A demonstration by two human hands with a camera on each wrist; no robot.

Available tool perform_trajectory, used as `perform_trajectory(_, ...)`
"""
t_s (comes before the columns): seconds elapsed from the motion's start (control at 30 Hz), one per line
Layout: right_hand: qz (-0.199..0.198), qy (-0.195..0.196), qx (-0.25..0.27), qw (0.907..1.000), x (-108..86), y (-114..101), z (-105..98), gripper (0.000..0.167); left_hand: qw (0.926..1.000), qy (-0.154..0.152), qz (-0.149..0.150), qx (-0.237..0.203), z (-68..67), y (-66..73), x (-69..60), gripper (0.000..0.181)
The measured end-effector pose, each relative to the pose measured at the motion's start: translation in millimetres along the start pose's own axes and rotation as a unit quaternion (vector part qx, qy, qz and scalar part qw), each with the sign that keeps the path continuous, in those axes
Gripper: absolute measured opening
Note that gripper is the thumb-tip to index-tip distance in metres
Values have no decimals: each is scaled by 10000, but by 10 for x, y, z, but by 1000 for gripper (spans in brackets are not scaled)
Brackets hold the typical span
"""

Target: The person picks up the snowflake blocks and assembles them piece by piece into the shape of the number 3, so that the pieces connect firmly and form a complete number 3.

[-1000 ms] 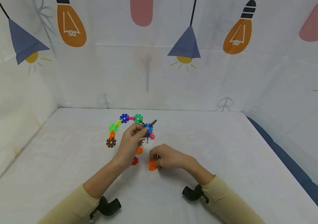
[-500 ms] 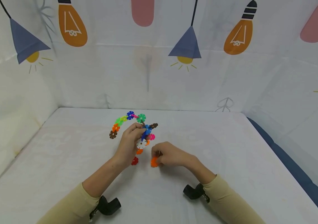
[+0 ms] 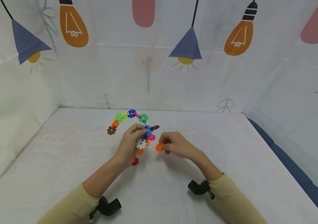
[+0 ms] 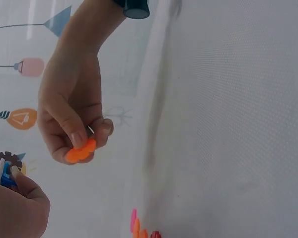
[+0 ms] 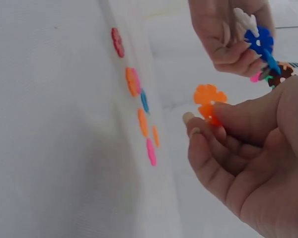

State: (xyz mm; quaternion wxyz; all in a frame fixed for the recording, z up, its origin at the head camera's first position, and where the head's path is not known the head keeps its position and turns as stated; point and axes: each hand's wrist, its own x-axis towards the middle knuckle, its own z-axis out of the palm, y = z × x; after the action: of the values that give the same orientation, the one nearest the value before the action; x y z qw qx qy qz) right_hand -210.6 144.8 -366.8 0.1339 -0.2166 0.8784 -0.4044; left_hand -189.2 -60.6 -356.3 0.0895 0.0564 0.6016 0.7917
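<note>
My left hand (image 3: pixel 128 146) pinches a linked chain of notched discs by a blue disc (image 3: pixel 148 130); a white disc (image 3: pixel 140 143) hangs under the fingers. The chain arches up and left through a green disc (image 3: pixel 143 118) to a brown disc (image 3: pixel 111 130) at its end. Just right of it, my right hand (image 3: pixel 179 145) pinches an orange disc (image 3: pixel 159 147) between thumb and fingers, apart from the chain. In the right wrist view the orange piece (image 5: pixel 210 95) shows two lobed parts, and the blue disc (image 5: pixel 259 41) shows by my left hand (image 5: pixel 233 44).
Loose discs lie on the white table (image 3: pixel 63 174) beside and below my left hand, among them a red disc (image 3: pixel 135 161) and a pink disc (image 3: pixel 152 137). A printed white curtain (image 3: pixel 114 71) stands behind the table. Black wrist mounts (image 3: pixel 109 207) hang at both sleeves.
My right hand has lifted and moved up and right with the orange disc. In my left hand the chain has turned, its brown end rising and the white disc coming into view.
</note>
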Motion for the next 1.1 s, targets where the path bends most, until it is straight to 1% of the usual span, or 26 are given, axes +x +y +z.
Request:
perform_trajectory(0.13, -60, 377, 171, 9991, -22, -23, -75, 6, 10000, 19, -24, -15, -8, 3, 9, 11)
perform_trajectory(0.33, -389, 806, 207, 9958, -64, -92, -155, 8, 10000, -1, -7, 16, -7, -15, 26, 8)
perform_trajectory(0.43, -560, 1005, 341, 9928, -83, -113, -194, 9, 10000, -3, -5, 58, -2, -16, 24, 6)
perform_trajectory(0.53, -733, 1137, 576, 9891, -100, -116, -235, 10, 10000, -40, 11, 91, -1, -24, 24, 5)
perform_trajectory(0.7, -848, 1386, 1001, 9816, -131, -135, -292, 11, 9997, -152, 78, 180, -3, -48, 18, 7)
perform_trajectory(0.93, -1003, 1674, 1188, 9736, -159, -155, -331, 14, 9988, -241, 217, 357, 7, -65, 4, 9)
perform_trajectory(1.03, -1082, 1737, 1265, 9706, -170, -165, -333, 14, 9982, -185, 248, 522, 13, -64, -6, 10)
perform_trajectory(1.1, -1105, 1768, 1206, 9706, -172, -170, -330, 14, 9975, -154, 273, 626, 16, -68, -8, 10)
